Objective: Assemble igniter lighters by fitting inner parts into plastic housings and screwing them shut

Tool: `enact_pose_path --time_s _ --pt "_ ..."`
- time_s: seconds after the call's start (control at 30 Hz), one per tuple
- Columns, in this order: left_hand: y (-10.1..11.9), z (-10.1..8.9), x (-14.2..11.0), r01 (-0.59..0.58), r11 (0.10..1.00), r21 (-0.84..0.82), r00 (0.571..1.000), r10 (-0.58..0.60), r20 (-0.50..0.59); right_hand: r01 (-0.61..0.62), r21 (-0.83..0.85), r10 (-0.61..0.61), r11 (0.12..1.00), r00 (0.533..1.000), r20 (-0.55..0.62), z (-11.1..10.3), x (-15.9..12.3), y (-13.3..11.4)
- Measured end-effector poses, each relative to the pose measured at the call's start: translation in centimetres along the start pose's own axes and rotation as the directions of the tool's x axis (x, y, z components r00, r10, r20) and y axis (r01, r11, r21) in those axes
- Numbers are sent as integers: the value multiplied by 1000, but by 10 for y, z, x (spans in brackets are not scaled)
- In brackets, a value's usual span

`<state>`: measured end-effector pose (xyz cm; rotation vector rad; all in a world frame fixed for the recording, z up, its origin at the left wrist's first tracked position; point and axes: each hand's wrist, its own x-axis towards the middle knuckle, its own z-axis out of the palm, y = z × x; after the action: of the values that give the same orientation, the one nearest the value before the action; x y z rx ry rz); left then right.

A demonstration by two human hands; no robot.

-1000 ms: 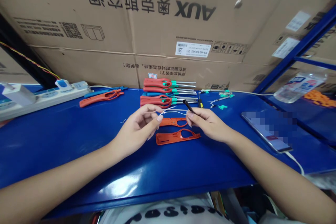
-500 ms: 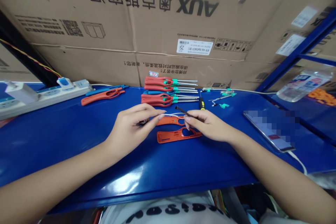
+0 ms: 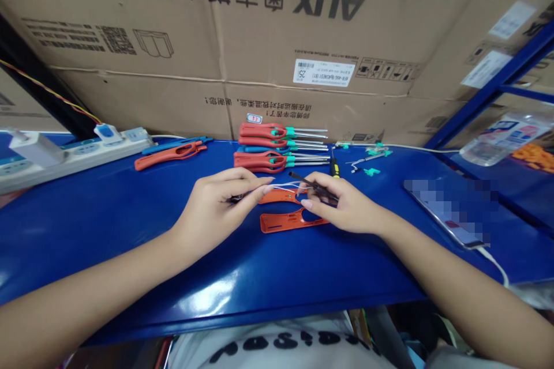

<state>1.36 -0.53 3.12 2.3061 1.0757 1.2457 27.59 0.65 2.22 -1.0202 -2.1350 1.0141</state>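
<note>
My left hand (image 3: pixel 223 202) is closed in a pinch on thin white wires (image 3: pixel 283 185), with a small dark piece partly hidden in its palm. The wires run across to the fingers of my right hand (image 3: pixel 348 204). That hand is closed around a slender dark tool (image 3: pixel 298 177) whose tip points left, over the wires; its exact kind is unclear. Below the hands, two orange lighter handle halves lie on the blue table: the upper half (image 3: pixel 279 196) and the lower half (image 3: pixel 279 222), their right ends partly covered by my right hand.
Behind the hands lies a stack of red and blue long-nosed lighters (image 3: pixel 259 161), beside a yellow-black screwdriver (image 3: pixel 334 168). Green plastic parts (image 3: pixel 371 172) and a phone (image 3: pixel 445 213) are to the right. A power strip (image 3: pixel 82 157) and a loose orange handle (image 3: pixel 168 157) are left.
The separate white wires have been drawn closer together between my hands. My right hand has tipped the dark tool lower, and its fingers now curl further around it.
</note>
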Motion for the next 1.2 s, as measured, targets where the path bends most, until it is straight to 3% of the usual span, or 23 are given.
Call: enact_pose_path --time_s 0.2,0.47,0.63,0.77,0.87,1.2 --pt "2 2 0 59 997 -46 998 -60 -18 63 -82 -65 995 998 -17 -1 -1 1" --pt "3 5 -1 164 980 -116 985 -169 -34 86 -142 -77 986 995 67 0 -3 -1" --pt "6 5 -3 107 990 -86 990 -114 -83 82 -164 -75 983 996 49 0 -2 -1" --pt "9 4 -3 3 1000 -29 995 -6 -104 145 -179 -144 973 989 20 2 0 1" --pt "11 4 -4 -75 997 5 992 76 -97 168 -181 -171 969 985 -4 3 1 3" --pt "7 7 -5 -181 981 71 980 186 -69 179 -178 -181 967 983 7 5 1 4"
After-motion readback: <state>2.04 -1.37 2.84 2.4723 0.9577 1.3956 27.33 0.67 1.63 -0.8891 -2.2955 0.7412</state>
